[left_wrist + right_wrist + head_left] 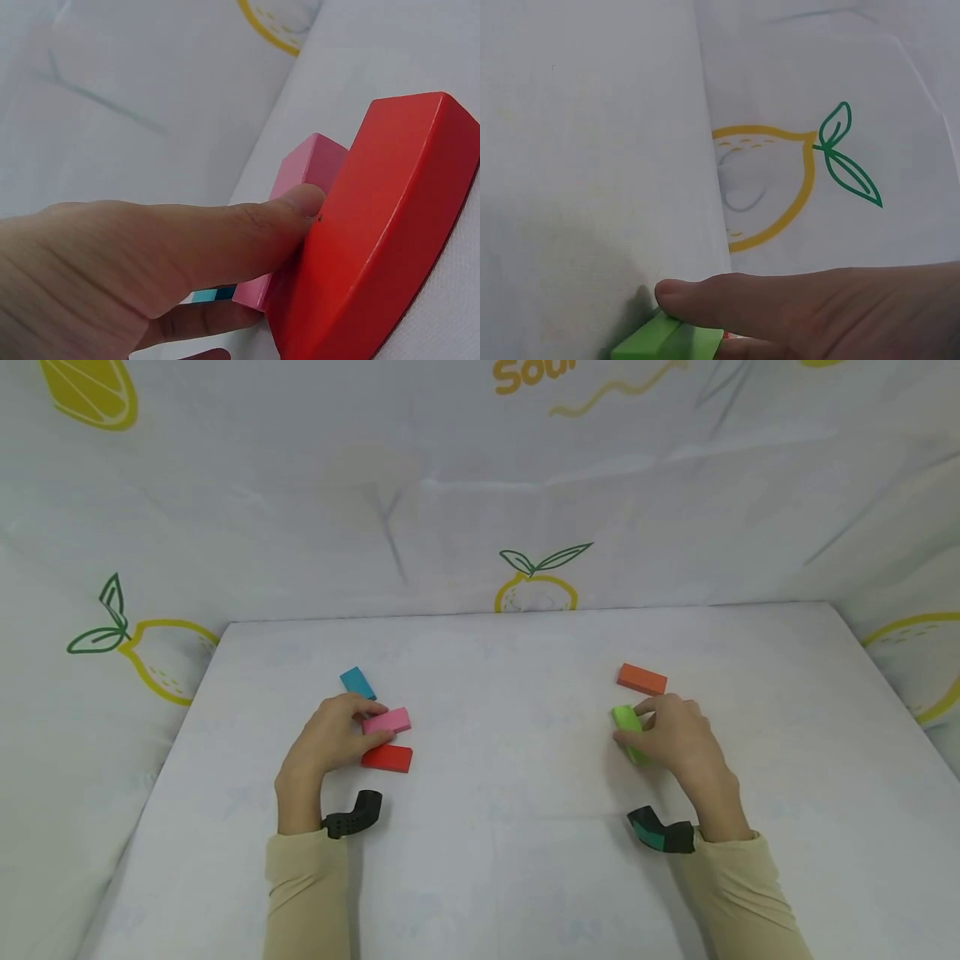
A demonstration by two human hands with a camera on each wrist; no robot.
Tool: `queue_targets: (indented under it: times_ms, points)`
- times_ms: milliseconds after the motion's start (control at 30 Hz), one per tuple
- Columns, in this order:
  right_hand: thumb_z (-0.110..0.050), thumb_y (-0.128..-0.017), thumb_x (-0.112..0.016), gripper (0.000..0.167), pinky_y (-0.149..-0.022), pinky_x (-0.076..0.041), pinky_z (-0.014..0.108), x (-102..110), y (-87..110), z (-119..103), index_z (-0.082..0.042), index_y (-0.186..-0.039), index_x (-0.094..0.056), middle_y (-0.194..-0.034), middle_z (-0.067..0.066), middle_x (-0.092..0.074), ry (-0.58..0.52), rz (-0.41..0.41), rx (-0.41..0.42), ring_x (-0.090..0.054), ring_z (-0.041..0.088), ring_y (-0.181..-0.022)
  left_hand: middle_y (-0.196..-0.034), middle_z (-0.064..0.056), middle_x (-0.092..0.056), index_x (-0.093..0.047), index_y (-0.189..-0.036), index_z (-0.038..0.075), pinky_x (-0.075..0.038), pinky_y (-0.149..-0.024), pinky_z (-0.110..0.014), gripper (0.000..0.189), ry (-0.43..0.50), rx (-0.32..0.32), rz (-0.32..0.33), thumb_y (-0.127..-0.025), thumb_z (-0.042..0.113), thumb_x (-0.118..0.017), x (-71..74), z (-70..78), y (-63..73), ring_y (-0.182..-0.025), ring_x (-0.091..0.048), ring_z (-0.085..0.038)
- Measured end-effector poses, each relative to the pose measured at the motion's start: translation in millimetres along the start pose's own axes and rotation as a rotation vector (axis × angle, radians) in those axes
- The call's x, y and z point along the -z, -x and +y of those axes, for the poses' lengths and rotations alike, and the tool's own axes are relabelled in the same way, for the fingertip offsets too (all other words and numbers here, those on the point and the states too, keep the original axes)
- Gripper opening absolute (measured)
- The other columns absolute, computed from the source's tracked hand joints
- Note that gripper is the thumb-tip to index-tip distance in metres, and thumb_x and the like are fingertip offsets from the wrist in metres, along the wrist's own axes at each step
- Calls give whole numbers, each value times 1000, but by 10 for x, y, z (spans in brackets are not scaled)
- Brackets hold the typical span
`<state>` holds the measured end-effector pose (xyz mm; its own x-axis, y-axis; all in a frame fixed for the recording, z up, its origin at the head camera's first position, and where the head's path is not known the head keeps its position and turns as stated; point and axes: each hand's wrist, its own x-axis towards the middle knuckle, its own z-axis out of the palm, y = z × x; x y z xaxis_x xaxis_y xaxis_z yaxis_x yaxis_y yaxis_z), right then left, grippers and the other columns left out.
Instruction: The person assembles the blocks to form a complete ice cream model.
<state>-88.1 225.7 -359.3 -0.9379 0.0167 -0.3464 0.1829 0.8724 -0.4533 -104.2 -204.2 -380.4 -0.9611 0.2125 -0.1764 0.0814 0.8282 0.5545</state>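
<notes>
My left hand pinches a pink block between thumb and fingers; in the left wrist view the thumb lies against the pink block. A red block lies flat just in front of it and fills the near right of that view. A teal block lies behind the left hand. My right hand grips a green block, the thumb on top of the green block. An orange block lies just behind it.
The white tabletop is ringed by a white cloth backdrop printed with lemons. Black wrist camera mounts sit by both beige sleeves. The table's left edge and right edge meet the cloth.
</notes>
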Motion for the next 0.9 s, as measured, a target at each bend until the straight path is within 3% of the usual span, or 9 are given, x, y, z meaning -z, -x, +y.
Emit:
queue_targets:
  times_ms: [333,567,900]
  points:
    - [-31,-85,-80,60,-57,-48,27,-49,21,-112,13,-124,-64,-93,25,-73,-59,60,41,-64,27,-76,-108,-13,-72,-72,-123,4,-49,-77,-31,38,-9,6,0,-90,21,-76,-6,29,-9,-95,-60,-24]
    - [-30,-85,-80,60,-56,-46,27,-94,51,-225,14,-123,-64,-85,21,-73,-74,74,75,-62,23,-71,-118,-14,-71,-70,-127,6,-54,-85,-42,40,-23,26,-5,-93,24,-74,-26,131,-21,-102,-61,-27]
    - [-26,-84,-80,52,-56,-43,27,-272,97,-387,12,-119,-68,-68,9,-66,-117,68,142,-55,17,-63,-121,-12,-70,-70,-127,3,-56,-96,-48,38,-30,-116,52,-93,21,-75,-196,336,-107,-109,-65,-29]
